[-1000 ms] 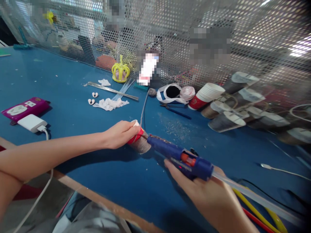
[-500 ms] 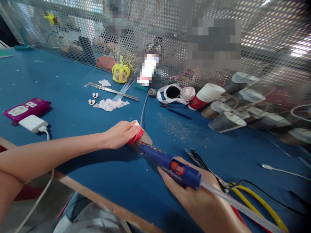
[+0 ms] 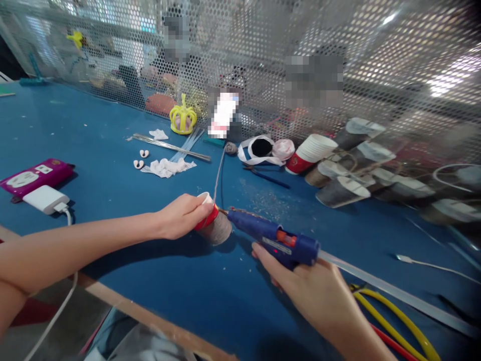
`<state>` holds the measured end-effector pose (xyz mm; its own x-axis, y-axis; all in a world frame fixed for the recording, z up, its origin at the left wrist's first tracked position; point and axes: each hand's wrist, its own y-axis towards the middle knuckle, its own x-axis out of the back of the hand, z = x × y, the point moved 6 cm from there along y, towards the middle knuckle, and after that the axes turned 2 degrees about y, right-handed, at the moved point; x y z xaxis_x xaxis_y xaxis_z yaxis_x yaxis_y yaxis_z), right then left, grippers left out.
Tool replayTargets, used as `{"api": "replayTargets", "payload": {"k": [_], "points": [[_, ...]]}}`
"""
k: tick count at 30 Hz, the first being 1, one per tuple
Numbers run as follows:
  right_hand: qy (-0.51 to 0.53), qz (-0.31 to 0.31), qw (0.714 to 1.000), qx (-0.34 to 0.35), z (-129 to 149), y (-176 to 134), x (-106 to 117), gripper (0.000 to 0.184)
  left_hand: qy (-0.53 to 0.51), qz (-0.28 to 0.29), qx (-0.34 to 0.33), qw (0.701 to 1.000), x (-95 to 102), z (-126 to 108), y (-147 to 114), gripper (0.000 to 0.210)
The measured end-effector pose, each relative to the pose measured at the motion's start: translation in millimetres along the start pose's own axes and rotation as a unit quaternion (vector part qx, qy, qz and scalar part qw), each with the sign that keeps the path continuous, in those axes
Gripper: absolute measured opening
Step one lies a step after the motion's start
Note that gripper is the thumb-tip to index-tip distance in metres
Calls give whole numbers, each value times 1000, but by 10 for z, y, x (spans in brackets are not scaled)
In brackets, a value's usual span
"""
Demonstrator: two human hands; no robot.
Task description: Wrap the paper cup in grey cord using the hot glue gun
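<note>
left hand [image 3: 188, 213]: while the held cup [image 3: 220, 229] tilts over the near part of the bench [image 3: 150, 291], the person's fingers are clamped on it close to its rim.
held cup: its white mouth faces up and to the left, its base down to the right; red paper shows near the rim and grey yarn covers the base end; whether the base touches the bench cannot be told.
yarn strand [image 3: 218, 175]: it runs from the held cup back to a small grey ball [image 3: 230, 148] lying on the bench.
right hand [image 3: 304, 286]: its fingers, partly hidden, are wrapped around the handle of a blue glue gun [image 3: 259, 228].
nozzle: it points at the held cup's side, where red meets yarn; contact is too small to tell.
glue stick [image 3: 376, 276]: translucent, it juts from the rear of the glue gun, above yellow handles [image 3: 398, 313].
back right: a leaning stack of paper cups [image 3: 313, 148] stands beside several yarn-wrapped cups [image 3: 340, 193].
back middle: a yellow crown-shaped piece [image 3: 183, 120], thin metal rods [image 3: 173, 147] and crumpled tissue [image 3: 167, 168].
far left: a white charger [image 3: 45, 199] touches a purple case [image 3: 26, 179].
</note>
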<state>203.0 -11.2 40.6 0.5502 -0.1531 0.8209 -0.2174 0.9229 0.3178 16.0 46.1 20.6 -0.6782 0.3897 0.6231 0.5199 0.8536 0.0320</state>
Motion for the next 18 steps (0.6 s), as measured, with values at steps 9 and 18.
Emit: {"api": "replayTargets", "payload": {"k": [9,18], "points": [[-12,11,999,-29,103,69,5,23,-4,6,5,1000,-21,42,7,46],[62,50,994,-81,173,154,-4,20,-12,11,8,1000,-16,66,11,48]]}}
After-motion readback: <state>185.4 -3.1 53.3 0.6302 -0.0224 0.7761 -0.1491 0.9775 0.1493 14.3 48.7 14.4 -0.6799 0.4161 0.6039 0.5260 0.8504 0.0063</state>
